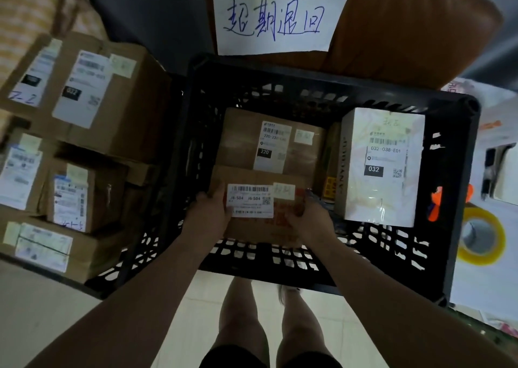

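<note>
We grip box both sides: left hand fingers curled round left edge, right hand fingers curled round right edge. Box inside crate, near front wall, just before second box. White parcel upright against crate's right wall.

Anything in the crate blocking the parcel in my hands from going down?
Nothing visible blocks it. The 220 box lies just behind the parcel, the white 032 box stands to its right; the spot beneath it is hidden.
</note>
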A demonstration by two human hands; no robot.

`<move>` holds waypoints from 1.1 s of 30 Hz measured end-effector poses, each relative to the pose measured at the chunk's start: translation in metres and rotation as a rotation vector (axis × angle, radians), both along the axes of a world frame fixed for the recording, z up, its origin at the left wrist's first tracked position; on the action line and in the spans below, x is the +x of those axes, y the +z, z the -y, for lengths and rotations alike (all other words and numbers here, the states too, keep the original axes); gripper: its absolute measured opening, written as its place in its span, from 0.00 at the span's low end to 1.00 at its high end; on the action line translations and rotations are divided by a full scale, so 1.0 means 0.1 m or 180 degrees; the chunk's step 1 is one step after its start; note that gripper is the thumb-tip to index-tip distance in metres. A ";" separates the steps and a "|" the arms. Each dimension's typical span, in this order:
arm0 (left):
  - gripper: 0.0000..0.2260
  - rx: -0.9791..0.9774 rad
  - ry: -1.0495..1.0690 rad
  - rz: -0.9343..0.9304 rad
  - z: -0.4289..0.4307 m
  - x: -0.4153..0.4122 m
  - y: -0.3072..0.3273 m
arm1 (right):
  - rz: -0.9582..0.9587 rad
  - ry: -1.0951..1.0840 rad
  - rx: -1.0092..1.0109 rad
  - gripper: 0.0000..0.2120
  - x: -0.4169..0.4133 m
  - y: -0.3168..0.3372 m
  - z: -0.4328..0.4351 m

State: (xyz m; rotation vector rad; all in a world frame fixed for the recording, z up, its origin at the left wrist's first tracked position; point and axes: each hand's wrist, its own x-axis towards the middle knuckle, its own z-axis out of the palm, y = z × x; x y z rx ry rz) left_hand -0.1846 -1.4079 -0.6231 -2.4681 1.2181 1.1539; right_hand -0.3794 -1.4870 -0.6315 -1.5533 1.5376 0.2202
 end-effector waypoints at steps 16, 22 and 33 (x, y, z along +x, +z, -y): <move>0.29 -0.0373 0.0269 -0.0295 -0.06 0.03 -0.23 | 0.0558 -0.0533 0.0116 0.22 -0.04 -0.31 -0.04; 0.37 -0.0656 0.0359 -0.0442 -0.13 -0.09 -0.32 | 0.0977 -0.0786 0.0464 0.32 -0.11 -0.43 -0.17; 0.39 -0.0434 -0.1717 0.0532 0.05 0.01 -0.73 | 0.0578 -0.0104 0.0388 0.37 -0.02 -0.82 -0.03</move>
